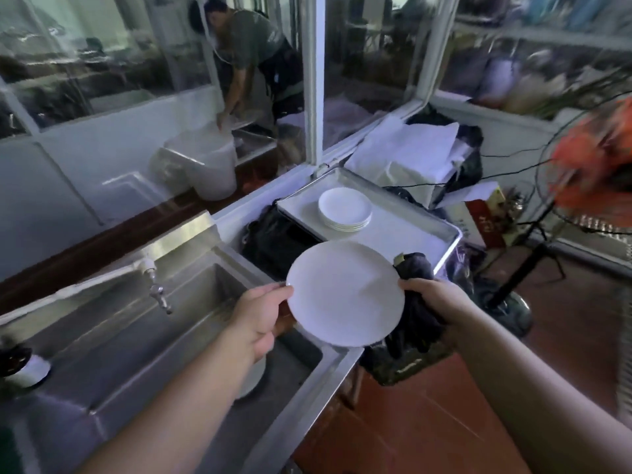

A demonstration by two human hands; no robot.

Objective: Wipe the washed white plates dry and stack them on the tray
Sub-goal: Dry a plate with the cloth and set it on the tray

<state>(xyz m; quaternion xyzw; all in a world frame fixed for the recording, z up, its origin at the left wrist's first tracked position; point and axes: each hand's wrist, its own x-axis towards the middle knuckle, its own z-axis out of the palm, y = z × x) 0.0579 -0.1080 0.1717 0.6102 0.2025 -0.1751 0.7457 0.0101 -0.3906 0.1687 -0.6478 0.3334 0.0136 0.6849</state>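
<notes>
Left hand (261, 318) grip pinches white plate (345, 294) at its left rim above sink (143, 323); right hand (432, 297) grip clutches dark cloth (415, 302) against right rim. Plate stack (345, 208) on tray (403, 234), far.

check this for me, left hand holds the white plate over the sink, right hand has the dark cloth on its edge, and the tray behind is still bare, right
Not quite. The head view shows a stack of white plates already on the tray, so it is not bare. The rest holds: the left hand holds the white plate over the sink, and the right hand has the dark cloth on its edge.
</notes>
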